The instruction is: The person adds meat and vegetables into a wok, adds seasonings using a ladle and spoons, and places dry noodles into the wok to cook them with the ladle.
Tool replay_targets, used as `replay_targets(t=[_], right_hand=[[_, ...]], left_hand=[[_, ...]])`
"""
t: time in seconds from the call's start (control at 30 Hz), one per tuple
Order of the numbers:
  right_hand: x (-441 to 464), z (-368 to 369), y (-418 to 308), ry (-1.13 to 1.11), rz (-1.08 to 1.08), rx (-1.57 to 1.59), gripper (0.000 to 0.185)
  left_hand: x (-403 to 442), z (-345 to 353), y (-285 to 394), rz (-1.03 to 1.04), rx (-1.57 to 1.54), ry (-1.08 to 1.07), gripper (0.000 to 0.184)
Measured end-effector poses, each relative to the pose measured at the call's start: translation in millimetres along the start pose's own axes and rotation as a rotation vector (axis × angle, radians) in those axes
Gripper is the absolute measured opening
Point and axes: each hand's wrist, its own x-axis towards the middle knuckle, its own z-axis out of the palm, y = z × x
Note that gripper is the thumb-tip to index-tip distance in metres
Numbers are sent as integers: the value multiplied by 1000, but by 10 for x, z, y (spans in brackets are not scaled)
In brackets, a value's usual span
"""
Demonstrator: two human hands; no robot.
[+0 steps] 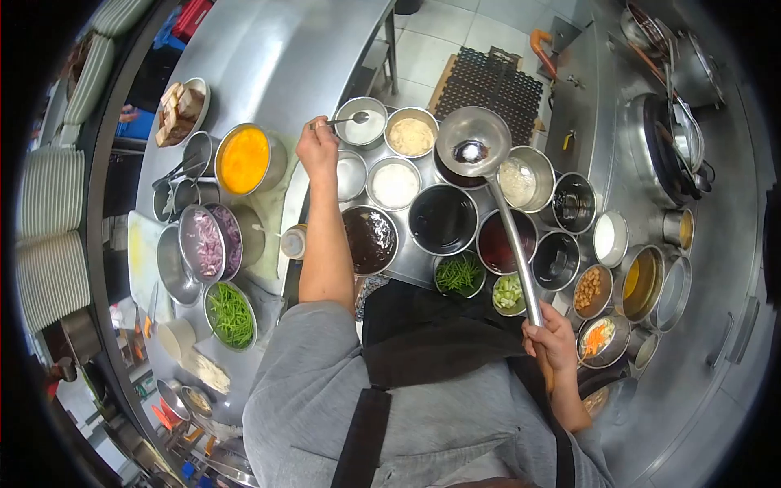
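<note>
My left hand (319, 150) is closed on the handle of a small spoon (359, 118), whose bowl is over a metal pot of white powder (373, 128). Lower right, my right hand (556, 335) grips the long handle of a large metal ladle (474, 140). A little dark liquid shows in the ladle's bowl, which is above the pots. Beside it are a pot of pale tan paste or powder (411, 137), a pot of white grains (394, 184) and a pot of dark liquid (443, 218).
Several more pots hold red liquid (506, 242), chopped greens (460, 273) and brown pieces (591, 289). On the left counter are an orange-filled pot (244, 159), sliced onions (203, 244) and green strips (231, 315). Stacked plates (50, 195) line the far left.
</note>
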Motion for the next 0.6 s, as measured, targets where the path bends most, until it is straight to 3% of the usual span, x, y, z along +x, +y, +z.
replay_targets(t=[0.17, 0.27, 0.37, 0.6], right_hand=[[1, -46, 31, 30, -13, 3, 64], [-23, 12, -35, 65, -7, -47, 63], [-18, 26, -49, 68, -19, -79, 62], [-49, 55, -95, 83, 27, -138, 62]], left_hand=[[75, 186, -602, -80, 137, 6, 27], [57, 282, -697, -63, 180, 12, 26], [39, 293, -570, -173, 148, -44, 26], [58, 353, -673, -103, 127, -19, 26]])
